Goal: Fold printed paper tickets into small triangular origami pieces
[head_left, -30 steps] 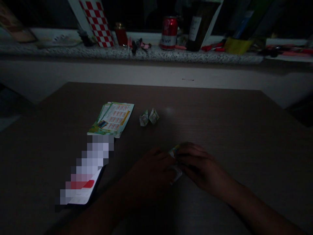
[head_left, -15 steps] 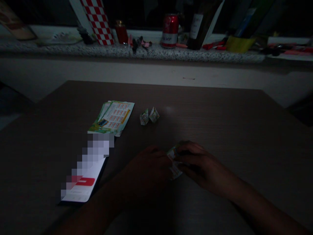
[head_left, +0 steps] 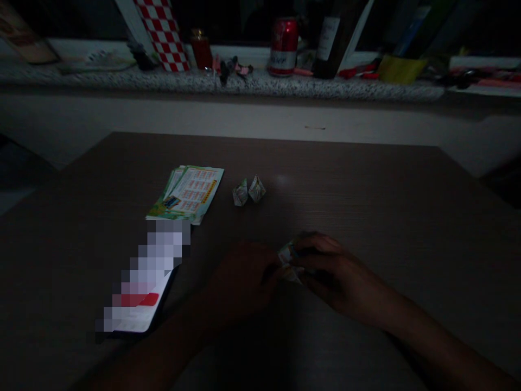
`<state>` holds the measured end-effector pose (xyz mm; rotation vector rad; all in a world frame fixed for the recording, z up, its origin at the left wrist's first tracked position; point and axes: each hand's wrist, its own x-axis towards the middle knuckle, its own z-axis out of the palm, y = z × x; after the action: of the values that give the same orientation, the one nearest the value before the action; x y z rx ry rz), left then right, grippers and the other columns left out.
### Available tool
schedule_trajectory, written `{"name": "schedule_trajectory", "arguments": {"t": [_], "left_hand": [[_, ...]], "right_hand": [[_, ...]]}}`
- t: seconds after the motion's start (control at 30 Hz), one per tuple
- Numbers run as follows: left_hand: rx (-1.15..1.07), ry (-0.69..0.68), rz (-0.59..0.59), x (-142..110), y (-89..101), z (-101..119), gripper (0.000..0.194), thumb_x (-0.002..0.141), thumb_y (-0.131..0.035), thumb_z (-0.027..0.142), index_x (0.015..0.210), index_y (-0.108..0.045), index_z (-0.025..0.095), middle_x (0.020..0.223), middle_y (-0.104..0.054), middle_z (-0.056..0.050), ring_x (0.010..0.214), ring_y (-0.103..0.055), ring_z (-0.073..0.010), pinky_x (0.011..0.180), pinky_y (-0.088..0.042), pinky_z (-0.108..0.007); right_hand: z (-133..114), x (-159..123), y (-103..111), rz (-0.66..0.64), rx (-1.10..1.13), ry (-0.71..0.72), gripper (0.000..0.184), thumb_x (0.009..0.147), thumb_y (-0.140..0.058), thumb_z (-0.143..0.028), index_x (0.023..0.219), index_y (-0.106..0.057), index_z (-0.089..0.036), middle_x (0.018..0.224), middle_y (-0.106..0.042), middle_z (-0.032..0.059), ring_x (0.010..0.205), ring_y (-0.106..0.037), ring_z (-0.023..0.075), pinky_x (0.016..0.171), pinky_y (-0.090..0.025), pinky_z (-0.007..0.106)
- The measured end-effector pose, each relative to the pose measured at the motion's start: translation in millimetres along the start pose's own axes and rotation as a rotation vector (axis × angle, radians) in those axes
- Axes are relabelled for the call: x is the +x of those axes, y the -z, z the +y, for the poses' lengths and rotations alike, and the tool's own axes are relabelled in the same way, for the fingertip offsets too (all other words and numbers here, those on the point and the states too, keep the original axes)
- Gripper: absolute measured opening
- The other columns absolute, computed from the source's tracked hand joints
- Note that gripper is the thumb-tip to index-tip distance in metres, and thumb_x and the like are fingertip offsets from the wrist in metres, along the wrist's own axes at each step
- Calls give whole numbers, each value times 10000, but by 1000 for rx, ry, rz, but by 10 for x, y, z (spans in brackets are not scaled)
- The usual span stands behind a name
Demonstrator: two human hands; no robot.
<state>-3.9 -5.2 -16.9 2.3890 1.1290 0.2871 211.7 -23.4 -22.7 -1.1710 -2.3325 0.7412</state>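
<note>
A small piece of folded printed paper (head_left: 287, 254) is held between my two hands above the table, with a crease across its middle. My left hand (head_left: 248, 277) pinches its left side, the fingertips partly lost in shadow. On the right edge, my right hand (head_left: 334, 269) grips it between thumb and fingers. Beyond the hands stand two small folded paper pieces (head_left: 256, 189), side by side with pointed tops. To their left lies a stack of printed leaflets (head_left: 195, 190) showing calendar-like blocks of text.
A phone (head_left: 140, 320) with a lit, partly blurred screen lies left of my hands on the wooden table (head_left: 366, 184). On the stone windowsill (head_left: 244, 87) behind are a red can (head_left: 284, 46), a dark bottle (head_left: 328, 46) and a red-white checkered container (head_left: 165, 35).
The paper between my hands has folded more: its lower part has drawn up toward the fingers. My left fingers have shifted slightly, now pinching at its lower left.
</note>
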Motion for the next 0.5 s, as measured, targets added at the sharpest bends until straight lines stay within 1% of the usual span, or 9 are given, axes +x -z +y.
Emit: {"name": "schedule_trajectory", "arguments": {"t": [0.07,0.2,0.27,0.37,0.43,0.5], "left_hand": [[15,52,14,23,-18,33,231,922,-472,301,806,-628,178,740,-638,-17,686,-565,-170,666,-376,-308],[46,135,-7,67,-20,99,219,893,-486,273,753,-620,171,703,-634,-20,651,-567,-169,632,-369,-300],[53,141,-15,84,-16,122,207,886,-482,265,767,-621,170,716,-641,-24,656,-572,-171,641,-376,-302],[65,134,-22,100,-10,140,200,884,-473,254,783,-625,172,736,-651,-28,662,-582,-174,650,-385,-308],[76,129,-28,102,-8,143,198,883,-469,245,783,-624,171,745,-656,-31,670,-588,-179,650,-391,-309],[89,126,-25,99,-8,144,194,883,-467,245,796,-623,169,763,-661,-36,688,-595,-186,658,-401,-314]], "right_hand": [[-3,4,10,-2,7,4,340,821,-616,-93,1113,-661,-261,1130,-597,51,1115,-527,210,971,-443,376],[0,18,26,-11,40,14,380,808,-607,-48,1116,-662,-263,1127,-597,50,1116,-529,206,978,-438,372],[2,24,26,-8,58,21,342,829,-593,-59,1097,-670,-257,1111,-602,52,1101,-539,202,969,-443,371],[9,27,11,10,68,15,244,863,-602,-132,1056,-686,-254,1081,-615,54,1072,-554,208,947,-456,384],[18,24,-7,16,56,6,218,851,-636,-166,1044,-687,-253,1083,-619,55,1069,-556,216,943,-458,391],[29,17,-27,22,38,2,222,830,-665,-163,1033,-687,-249,1095,-620,55,1079,-553,219,950,-455,391]]}}
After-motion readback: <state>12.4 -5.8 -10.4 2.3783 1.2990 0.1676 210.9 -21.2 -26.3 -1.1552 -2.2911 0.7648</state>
